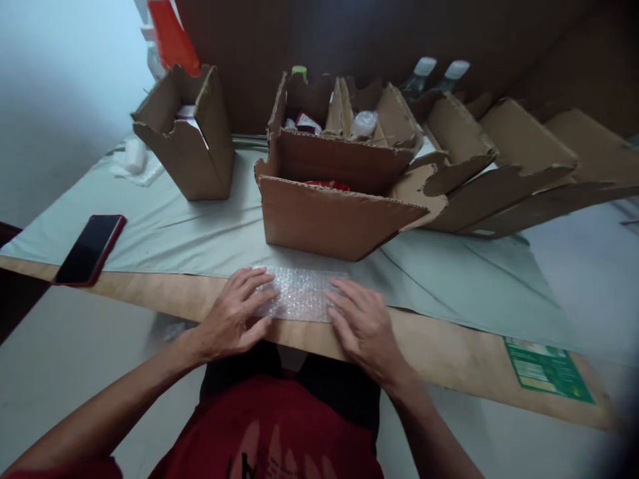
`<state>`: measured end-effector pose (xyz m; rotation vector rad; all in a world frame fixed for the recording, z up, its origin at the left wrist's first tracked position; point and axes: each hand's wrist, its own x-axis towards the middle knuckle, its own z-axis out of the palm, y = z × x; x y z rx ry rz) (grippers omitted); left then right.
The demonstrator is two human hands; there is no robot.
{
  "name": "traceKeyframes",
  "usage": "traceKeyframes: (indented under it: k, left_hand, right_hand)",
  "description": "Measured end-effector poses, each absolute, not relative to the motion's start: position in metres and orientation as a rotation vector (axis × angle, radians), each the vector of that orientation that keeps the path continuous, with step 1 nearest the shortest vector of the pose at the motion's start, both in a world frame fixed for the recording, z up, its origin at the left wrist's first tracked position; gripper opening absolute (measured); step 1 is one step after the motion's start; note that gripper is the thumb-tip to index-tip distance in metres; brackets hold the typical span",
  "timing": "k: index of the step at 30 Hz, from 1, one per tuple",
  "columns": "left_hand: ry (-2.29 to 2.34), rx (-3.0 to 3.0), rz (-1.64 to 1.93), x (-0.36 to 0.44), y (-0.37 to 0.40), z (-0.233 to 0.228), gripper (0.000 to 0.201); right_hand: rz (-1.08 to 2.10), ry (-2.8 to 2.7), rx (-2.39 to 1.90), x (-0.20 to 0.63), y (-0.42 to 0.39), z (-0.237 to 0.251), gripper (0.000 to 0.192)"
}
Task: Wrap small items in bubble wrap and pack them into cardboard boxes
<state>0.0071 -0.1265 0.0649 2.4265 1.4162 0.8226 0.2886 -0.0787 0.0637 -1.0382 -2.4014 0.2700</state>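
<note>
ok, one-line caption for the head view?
Both hands, left hand and right hand, press flat on bubble wrap before open cardboard boxes.

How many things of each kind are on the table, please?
Open cardboard boxes: 2, one at left, one with dividers in the middle
Flat cardboard pieces: number unclear, they overlap
Phone: 1
Bubble wrap: 1, under left hand and right hand
Green label: 1
Total: 5, flat pieces aside

Box contents (pixel 319 126) mostly hidden; orange object (pixel 172 33) cut by top edge.
</note>
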Motion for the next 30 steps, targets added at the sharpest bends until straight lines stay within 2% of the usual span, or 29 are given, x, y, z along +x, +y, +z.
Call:
traceKeyframes:
  k: [5,8,12,17,22,24,27,30]
  left_hand:
    - [1.392,2.447,0.663,0.014,-0.118,0.049,0.024]
    - [1.369,2.432,0.695,0.004,-0.127,0.042,0.027]
    - [1.487,2.417,0.772,-0.004,-0.145,0.050,0.029]
    - [1.622,2.514,0.706,-0.008,-0.151,0.058,0.029]
    - [1.664,2.655,0.602,-0.009,-0.145,0.051,0.018]
    - [1.673,2.691,0.655,-0.010,-0.143,0.051,0.018]
    - [1.708,2.722,0.831,-0.018,-0.139,0.058,0.019]
    - [1.815,2.709,1.047,-0.031,-0.123,0.067,0.021]
  right_hand:
    - [0.318,-2.592,-0.922,0.272,-0.075,0.047,0.029]
    - [0.184,-2.440,-1.131,0.313,-0.072,0.038,0.027]
    - [0.069,-2.304,-1.302,0.346,-0.060,0.051,0.029]
    - [0.143,-2.423,-1.279,0.300,-0.036,0.052,0.033]
    - [0.222,-2.408,-1.250,0.276,-0.041,0.044,0.018]
    - [0.333,-2.330,-1.247,0.282,-0.056,0.051,0.016]
    - [0.702,-2.089,-1.283,0.288,-0.083,0.065,0.013]
    - [1.013,-1.909,-1.281,0.277,-0.105,0.068,0.035]
